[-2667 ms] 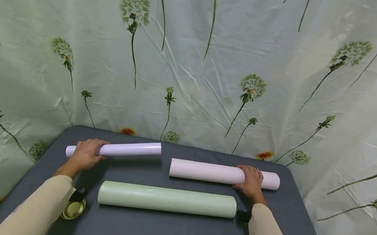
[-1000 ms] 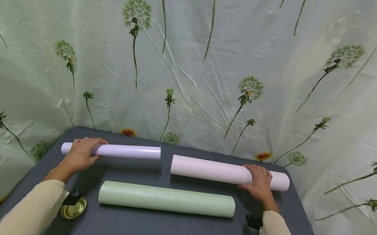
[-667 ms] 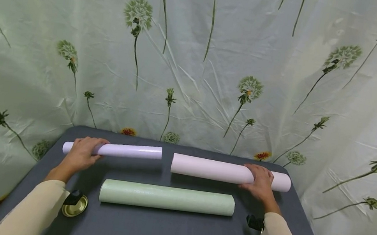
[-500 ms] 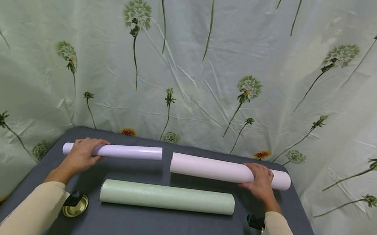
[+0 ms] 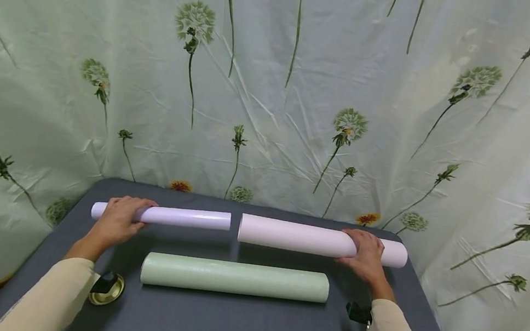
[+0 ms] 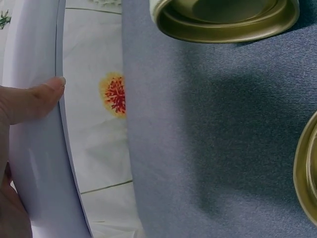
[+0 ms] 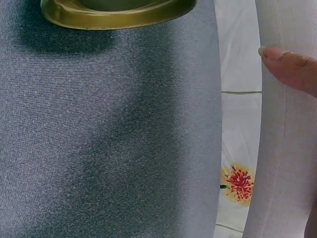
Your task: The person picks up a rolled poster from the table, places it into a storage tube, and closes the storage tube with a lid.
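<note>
Head view: the left hand (image 5: 116,220) grips a glossy lilac paper roll (image 5: 179,217) and the right hand (image 5: 364,253) grips a pale pink paper roll (image 5: 296,236), both at the far edge of the grey cloth-covered table (image 5: 226,321). Left wrist view: the thumb (image 6: 29,99) presses the lilac roll. Right wrist view: the thumb (image 7: 290,67) lies on the pink roll.

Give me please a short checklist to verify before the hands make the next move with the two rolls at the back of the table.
1. Left hand grips the lilac roll near its outer end: ok.
2. Right hand grips the pink roll near its outer end: ok.
3. Inner ends of the two rolls face each other with a small gap, not touching: ok.
4. The two rolls lie in one straight line: roughly ok; they differ in thickness.
5. Green roll lies apart in front, out of the way: ok.
6. Whether the held rolls rest on the table or are lifted: cannot tell.
</note>
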Tool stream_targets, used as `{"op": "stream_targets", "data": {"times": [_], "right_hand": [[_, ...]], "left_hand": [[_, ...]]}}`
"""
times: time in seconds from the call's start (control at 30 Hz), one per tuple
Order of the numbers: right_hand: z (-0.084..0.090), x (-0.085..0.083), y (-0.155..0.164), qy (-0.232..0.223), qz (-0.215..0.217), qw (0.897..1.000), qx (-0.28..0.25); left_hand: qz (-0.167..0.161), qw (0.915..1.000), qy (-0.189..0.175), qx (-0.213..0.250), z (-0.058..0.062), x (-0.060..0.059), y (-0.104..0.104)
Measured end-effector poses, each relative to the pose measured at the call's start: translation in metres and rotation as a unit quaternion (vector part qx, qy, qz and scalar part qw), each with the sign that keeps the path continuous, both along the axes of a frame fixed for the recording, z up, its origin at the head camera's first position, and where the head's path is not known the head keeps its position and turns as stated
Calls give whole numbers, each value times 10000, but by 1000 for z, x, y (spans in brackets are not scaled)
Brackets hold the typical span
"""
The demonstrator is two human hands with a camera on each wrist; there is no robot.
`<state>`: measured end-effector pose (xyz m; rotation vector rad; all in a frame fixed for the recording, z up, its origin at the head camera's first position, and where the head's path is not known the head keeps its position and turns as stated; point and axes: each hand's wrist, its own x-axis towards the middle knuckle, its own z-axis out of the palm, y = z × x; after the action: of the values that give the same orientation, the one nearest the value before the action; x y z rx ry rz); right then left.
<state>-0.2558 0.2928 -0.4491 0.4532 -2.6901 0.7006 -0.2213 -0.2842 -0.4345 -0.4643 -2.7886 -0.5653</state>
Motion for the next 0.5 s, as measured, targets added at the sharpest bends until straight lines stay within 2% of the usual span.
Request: {"op": "stream_targets", "data": {"times": [0.33, 0.5], "right_hand": [[-2, 2, -3, -169, -9, 9999, -33], [0, 3, -4, -75, 22, 10000, -39]], "left_hand": [[-120, 9998, 174, -3, 3, 0, 0], [-91, 9996, 276, -12, 2, 0, 4]]}}
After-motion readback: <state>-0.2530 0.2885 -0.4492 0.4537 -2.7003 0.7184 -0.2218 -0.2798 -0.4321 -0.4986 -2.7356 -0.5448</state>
